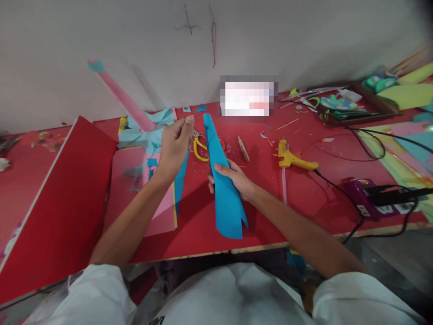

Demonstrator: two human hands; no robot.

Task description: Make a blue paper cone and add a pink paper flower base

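Observation:
My right hand (233, 178) grips a long blue paper cone (226, 198) around its middle, thumb on top and fingers beneath. The cone narrows toward the wall, and its wide end with a loose flap points at me. My left hand (177, 144) is raised just left of the cone's narrow tip, apart from it. Its thumb and fingers are pinched together; whatever may be between them is too small to make out. Behind the cone lie yellow-handled scissors (200, 151), partly hidden. Right of it are a whitish marker-like stick (243, 149) and a yellow glue gun (294, 158) with a glue stick in it.
At left stand a red board (64, 194), pink paper sheets (125, 207) and a pink paper cone (125, 99) on light-blue paper. A purple power box (375, 198) with black cables sits at right. Behind it is a brown tray (375, 113) of scraps. A pixelated bright object (248, 97) stands by the wall.

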